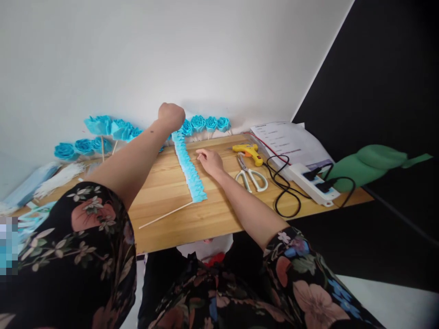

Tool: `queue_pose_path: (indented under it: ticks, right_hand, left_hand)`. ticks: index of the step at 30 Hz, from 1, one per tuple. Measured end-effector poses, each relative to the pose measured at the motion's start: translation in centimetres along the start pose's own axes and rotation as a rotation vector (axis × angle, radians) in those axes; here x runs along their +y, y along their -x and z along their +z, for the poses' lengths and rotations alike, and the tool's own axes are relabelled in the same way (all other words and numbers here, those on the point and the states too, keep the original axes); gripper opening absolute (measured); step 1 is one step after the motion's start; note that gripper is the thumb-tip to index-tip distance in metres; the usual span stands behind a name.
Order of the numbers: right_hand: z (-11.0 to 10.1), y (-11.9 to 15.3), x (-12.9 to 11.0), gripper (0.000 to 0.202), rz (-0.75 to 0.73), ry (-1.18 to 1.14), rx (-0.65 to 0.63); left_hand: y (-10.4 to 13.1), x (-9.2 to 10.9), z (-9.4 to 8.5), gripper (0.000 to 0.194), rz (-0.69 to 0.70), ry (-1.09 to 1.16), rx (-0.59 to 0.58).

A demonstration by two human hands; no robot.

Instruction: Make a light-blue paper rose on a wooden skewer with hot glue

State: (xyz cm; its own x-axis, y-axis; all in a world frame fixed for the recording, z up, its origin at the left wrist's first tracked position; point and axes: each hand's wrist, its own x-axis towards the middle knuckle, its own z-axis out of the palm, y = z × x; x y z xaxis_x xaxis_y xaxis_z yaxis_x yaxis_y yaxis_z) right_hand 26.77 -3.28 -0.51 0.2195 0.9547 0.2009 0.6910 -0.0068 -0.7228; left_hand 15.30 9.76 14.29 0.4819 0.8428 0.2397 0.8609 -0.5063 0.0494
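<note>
Handling sheet: one ruffled blue strip, two bare hands, one stick

Flowers [65, 151]: blue, crinkled, ranged along the desk's [161, 183] far edge, continuing rightwards behind the left hand.

Stick [166, 215]: thin, pale, slanting from the strip's near end leftwards to the near edge. Best kept in line with that end, if the two are to stay together.

Left hand [171, 116]: closed-looking, back to view, over the strip's far end; grip cannot be told. Advised: light finger pressure, no crushing of folds.

Strip [187, 167]: on the desk, left of the right hand. Long axis runs from the far edge towards the near edge, leaning slightly right; near end stops short of the edge. Best kept flat and straight, pulled evenly, without twist.

Right hand [209, 160]: fingers bent, narrow, just beside the strip, apparently not touching; contents cannot be told. Well placed for steadying the ruffles.

Scissors [252, 176]: handles towards the near edge.

Glue gun [248, 151]: yellow, nozzle leftwards.
</note>
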Motion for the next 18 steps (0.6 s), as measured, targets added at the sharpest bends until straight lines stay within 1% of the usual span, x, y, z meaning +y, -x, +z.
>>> queue_pose_path:
  ticks: [2,4,9,11,14,18]
  right_hand:
    - [0.0,0.0,-0.1,0.035,0.001,-0.007,0.001]
    - [0.0,0.0,-0.1,0.035,0.003,-0.013,0.001]
    - [0.1,0.0,-0.2,0.035,-0.002,-0.017,0.0]
    - [0.1,-0.1,-0.2,0.035,0.002,-0.017,0.002]
    - [0.2,-0.2,-0.1,0.034,0.012,-0.02,0.002]
    - [0.2,-0.2,0.1,0.033,0.012,-0.045,0.004]
  left_hand:
    - [-0.4,0.1,0.1,0.008,-0.012,0.061,0.041]
    - [-0.6,-0.1,0.0,0.011,-0.011,0.107,0.078]
    - [0.3,-1.4,-0.3,0.021,0.13,0.014,0.103]
    - [0.6,-1.9,-0.1,0.022,0.12,-0.066,0.072]
    - [0.4,-2.6,0.6,0.023,0.042,-0.195,0.009]
    - [-0.3,-3.5,1.0,0.029,0.019,-0.238,-0.012]
